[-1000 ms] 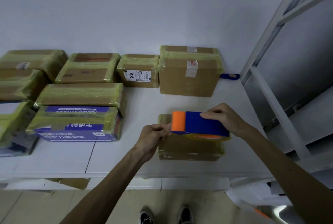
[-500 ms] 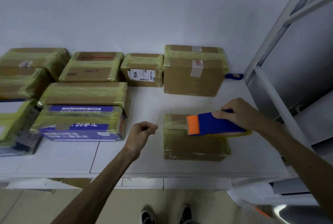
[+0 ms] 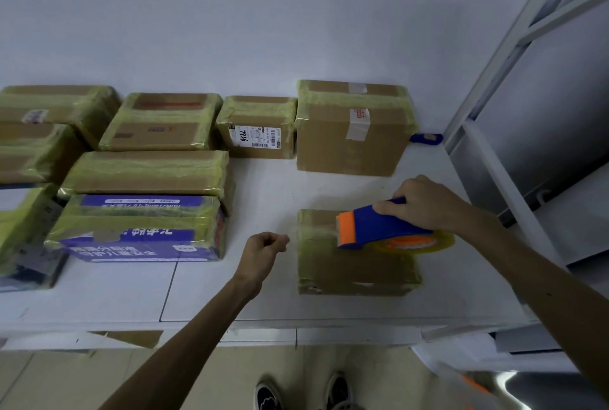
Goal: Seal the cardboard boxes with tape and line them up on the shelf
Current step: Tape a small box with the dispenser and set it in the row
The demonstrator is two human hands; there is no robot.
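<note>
The cardboard box [image 3: 357, 264] you are sealing lies flat on the white shelf [image 3: 263, 297], near the front edge, at about five o'clock from the middle of the view. Yellowish tape wraps its top and sides. The tape dispenser [image 3: 375, 228] is over the box's far right part. Its orange end points to nine o'clock, and its tape roll [image 3: 413, 243] reaches past the box's three o'clock edge. You cannot tell whether the orange end touches the box top.

Your right hand [image 3: 425, 203] grips the dispenser's blue handle from above, fingers curled round it. Your left hand [image 3: 263, 249] is just beside the box at nine o'clock, apart from it. Its fingers are curled into a fist with nothing visible inside.

At twelve o'clock of the box, well apart, a large taped box [image 3: 349, 142] stands against the wall. A small labelled box [image 3: 258, 127] sits close at its nine o'clock, and more taped boxes run on from there. Past your left hand at nine o'clock sits a blue printed box [image 3: 138, 235]. A small blue object [image 3: 425, 138] lies by the wall at three o'clock of the large box. Your shoes [image 3: 268, 396] show at six o'clock, below the shelf edge.
</note>
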